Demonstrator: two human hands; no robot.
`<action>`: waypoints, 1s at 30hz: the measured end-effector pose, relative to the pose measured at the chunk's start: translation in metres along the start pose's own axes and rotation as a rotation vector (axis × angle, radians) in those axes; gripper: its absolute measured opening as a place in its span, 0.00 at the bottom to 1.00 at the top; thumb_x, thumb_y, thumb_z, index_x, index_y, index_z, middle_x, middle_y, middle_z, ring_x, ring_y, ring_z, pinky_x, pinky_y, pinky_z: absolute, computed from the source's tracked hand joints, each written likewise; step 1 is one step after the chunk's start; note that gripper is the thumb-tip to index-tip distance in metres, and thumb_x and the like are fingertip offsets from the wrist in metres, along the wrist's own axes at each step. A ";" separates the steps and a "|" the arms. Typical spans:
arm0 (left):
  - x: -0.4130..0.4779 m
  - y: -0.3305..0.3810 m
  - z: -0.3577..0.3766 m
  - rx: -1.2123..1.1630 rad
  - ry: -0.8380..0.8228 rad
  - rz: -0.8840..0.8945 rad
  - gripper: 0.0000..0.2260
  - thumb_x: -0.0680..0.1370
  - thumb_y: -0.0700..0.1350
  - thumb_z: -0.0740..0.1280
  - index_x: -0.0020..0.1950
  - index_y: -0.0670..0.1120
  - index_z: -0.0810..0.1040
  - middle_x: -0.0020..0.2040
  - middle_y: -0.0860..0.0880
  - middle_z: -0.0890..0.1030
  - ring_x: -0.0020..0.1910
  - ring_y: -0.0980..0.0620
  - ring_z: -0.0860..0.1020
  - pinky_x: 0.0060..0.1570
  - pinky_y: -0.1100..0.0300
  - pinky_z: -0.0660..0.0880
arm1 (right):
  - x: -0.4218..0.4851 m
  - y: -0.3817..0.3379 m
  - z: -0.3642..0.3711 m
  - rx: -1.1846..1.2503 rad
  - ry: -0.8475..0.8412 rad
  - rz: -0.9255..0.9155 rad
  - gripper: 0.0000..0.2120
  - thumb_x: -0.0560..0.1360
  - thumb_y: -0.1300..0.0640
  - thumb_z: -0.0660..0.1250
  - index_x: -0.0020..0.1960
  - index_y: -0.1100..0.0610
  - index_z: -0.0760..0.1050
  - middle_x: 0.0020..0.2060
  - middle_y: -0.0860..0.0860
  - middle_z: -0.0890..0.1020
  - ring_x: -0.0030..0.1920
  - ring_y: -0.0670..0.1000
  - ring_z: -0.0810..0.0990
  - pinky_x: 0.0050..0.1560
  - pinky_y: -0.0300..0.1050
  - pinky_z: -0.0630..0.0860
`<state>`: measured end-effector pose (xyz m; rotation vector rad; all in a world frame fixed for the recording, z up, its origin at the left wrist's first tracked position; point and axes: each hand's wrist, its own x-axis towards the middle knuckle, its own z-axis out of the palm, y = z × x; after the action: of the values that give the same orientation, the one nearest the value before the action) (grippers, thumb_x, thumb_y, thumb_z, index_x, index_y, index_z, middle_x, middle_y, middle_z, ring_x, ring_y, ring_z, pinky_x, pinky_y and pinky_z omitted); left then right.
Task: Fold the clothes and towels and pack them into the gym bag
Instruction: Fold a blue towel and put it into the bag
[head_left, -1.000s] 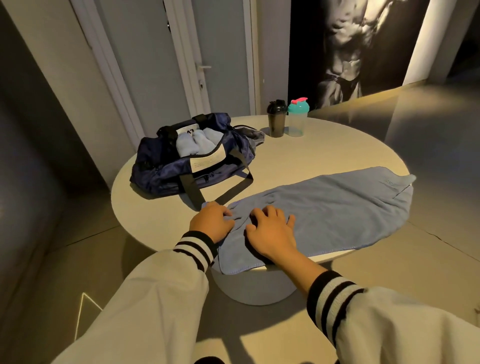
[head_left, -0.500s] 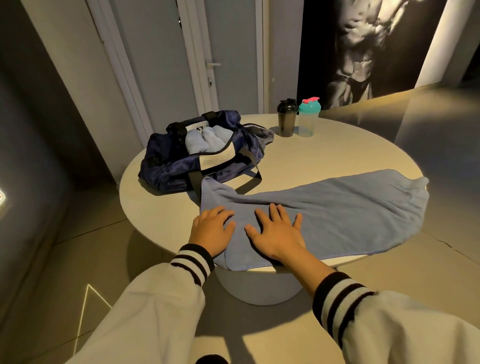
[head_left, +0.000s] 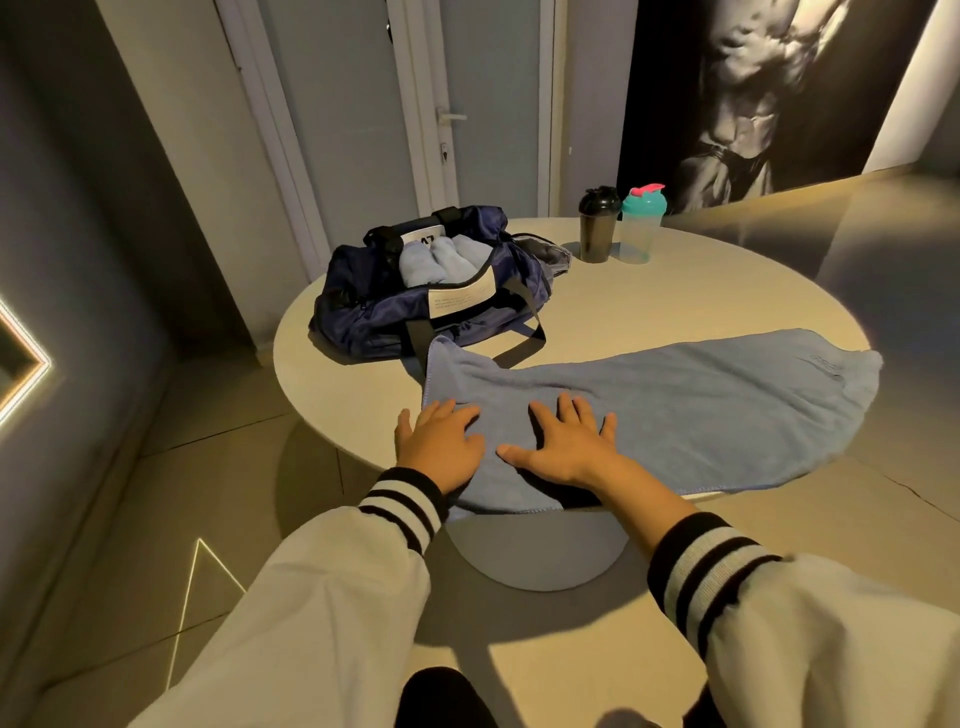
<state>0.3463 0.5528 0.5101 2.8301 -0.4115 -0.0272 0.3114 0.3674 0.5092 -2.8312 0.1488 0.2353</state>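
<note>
My left hand (head_left: 441, 444) and right hand (head_left: 569, 447) lay flat on the blue towel (head_left: 717, 405), fingers (head_left: 567, 408) spread apart, the gym bag (head_left: 363, 317) beyond them on the tabletop (head_left: 675, 296).

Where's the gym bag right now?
Head view: the gym bag sits open on the far left of the table, just beyond the left end of the towel, with the black shaker to its right.
</note>
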 end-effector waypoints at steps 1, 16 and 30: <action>0.002 0.006 0.001 -0.028 0.022 0.019 0.21 0.83 0.52 0.56 0.77 0.58 0.64 0.80 0.51 0.60 0.79 0.49 0.56 0.78 0.43 0.43 | -0.001 -0.003 -0.001 0.000 0.020 0.002 0.42 0.73 0.24 0.54 0.80 0.45 0.53 0.80 0.58 0.50 0.80 0.60 0.44 0.74 0.69 0.42; 0.018 0.016 0.009 0.106 -0.033 -0.010 0.24 0.84 0.60 0.47 0.80 0.57 0.56 0.82 0.49 0.51 0.81 0.46 0.48 0.77 0.43 0.41 | 0.021 0.038 -0.011 0.046 0.129 0.073 0.34 0.78 0.30 0.50 0.80 0.43 0.56 0.81 0.56 0.48 0.80 0.59 0.44 0.76 0.67 0.42; 0.020 0.124 0.024 -0.084 0.042 0.190 0.19 0.84 0.49 0.55 0.76 0.53 0.66 0.78 0.50 0.64 0.78 0.48 0.59 0.78 0.47 0.48 | -0.030 0.117 -0.023 0.133 0.455 0.015 0.18 0.81 0.49 0.60 0.69 0.50 0.75 0.66 0.52 0.76 0.68 0.56 0.69 0.65 0.51 0.65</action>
<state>0.3302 0.4267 0.5220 2.6923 -0.6524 0.0521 0.2702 0.2517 0.5030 -2.7032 0.2704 -0.4046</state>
